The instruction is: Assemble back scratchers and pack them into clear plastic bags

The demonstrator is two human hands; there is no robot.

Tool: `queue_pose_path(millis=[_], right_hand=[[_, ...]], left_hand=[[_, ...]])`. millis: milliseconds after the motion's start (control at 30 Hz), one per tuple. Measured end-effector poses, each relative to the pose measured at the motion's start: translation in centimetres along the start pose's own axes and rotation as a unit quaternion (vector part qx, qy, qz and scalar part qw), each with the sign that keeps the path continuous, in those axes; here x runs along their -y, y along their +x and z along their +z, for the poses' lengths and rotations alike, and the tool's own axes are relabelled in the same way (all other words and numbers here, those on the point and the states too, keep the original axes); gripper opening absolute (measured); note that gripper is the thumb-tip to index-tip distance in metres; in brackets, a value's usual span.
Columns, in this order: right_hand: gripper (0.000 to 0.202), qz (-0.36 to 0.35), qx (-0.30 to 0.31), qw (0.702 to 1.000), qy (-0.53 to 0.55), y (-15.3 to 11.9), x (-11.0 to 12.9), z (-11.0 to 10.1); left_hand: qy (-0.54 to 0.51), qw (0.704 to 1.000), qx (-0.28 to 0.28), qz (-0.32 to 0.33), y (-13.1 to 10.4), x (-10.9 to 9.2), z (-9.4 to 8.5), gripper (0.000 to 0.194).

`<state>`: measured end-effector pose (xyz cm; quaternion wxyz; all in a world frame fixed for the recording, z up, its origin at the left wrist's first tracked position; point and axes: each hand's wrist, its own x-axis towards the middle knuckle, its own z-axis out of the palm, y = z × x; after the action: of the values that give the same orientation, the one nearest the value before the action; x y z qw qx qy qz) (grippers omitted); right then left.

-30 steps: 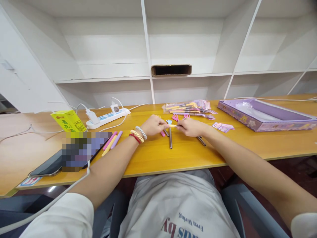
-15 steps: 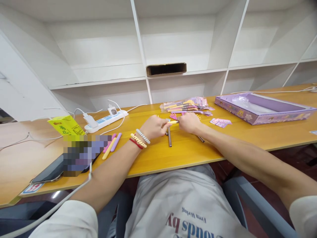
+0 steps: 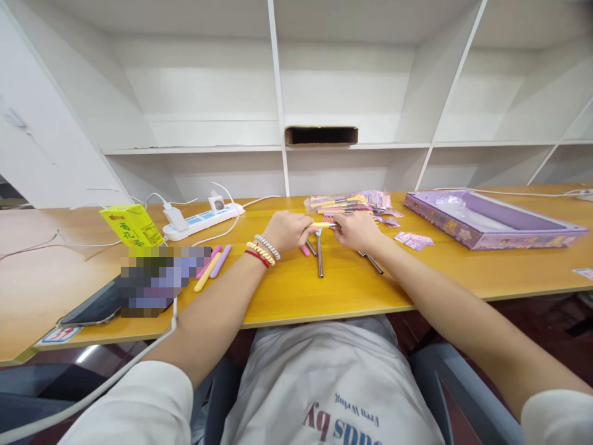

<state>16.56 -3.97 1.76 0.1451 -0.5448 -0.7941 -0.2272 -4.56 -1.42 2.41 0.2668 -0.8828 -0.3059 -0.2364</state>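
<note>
Both hands meet over the middle of the table. My left hand (image 3: 291,230) is closed on one end of a yellow back scratcher handle (image 3: 323,225). My right hand (image 3: 356,230) is closed at its other end, where a bit of dark metal shows by the fingers. Just below lie a metal rod (image 3: 320,256) and a shorter rod beside it, with a pink handle end (image 3: 304,250) near my left hand. More metal rods (image 3: 373,263) lie under my right wrist. Pink claw-shaped heads behind the hands are mostly hidden.
Bagged back scratchers (image 3: 349,201) lie behind the hands, small cards (image 3: 414,240) to their right. A purple box tray (image 3: 500,240) stands at right. Left are loose handles (image 3: 220,261), a phone (image 3: 92,304), a yellow carton (image 3: 132,225) and a power strip (image 3: 204,222) with cables.
My hands stay together on the yellow handle, and more of it now shows between them. The pink claw heads are more covered by the hands. The camera view has shifted slightly.
</note>
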Motion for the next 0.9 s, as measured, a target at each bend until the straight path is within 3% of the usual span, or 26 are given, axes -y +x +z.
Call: queue_pose_path(millis=[133,300,467,600,733,900], right_hand=[[0.034,-0.027,-0.030,0.998,0.038,0.1,-1.4,0.5],[0.026,-0.046,-0.021,0.980,0.195,0.4,-3.0,2.0],[0.022,-0.024,-0.086,0.959,0.268,0.5,-2.4,2.6],[0.023,-0.043,-0.116,0.934,0.335,0.5,-1.9,2.5],[0.028,-0.034,-0.047,0.920,0.387,0.4,-2.6,1.9],[0.031,0.011,0.019,0.913,0.407,0.5,-4.2,0.9]], left_hand=[[0.038,0.997,0.009,-0.061,-0.6,2.4,0.4,0.031],[0.040,0.993,0.030,-0.105,-1.4,3.7,0.8,0.024],[0.026,0.995,0.030,-0.088,-0.4,1.4,0.8,0.029],[0.015,0.995,0.074,-0.064,0.4,-1.5,0.8,0.030],[0.009,0.994,0.074,-0.073,0.7,-2.5,1.1,0.034],[-0.006,0.997,0.052,-0.061,1.4,-1.3,1.4,0.029]])
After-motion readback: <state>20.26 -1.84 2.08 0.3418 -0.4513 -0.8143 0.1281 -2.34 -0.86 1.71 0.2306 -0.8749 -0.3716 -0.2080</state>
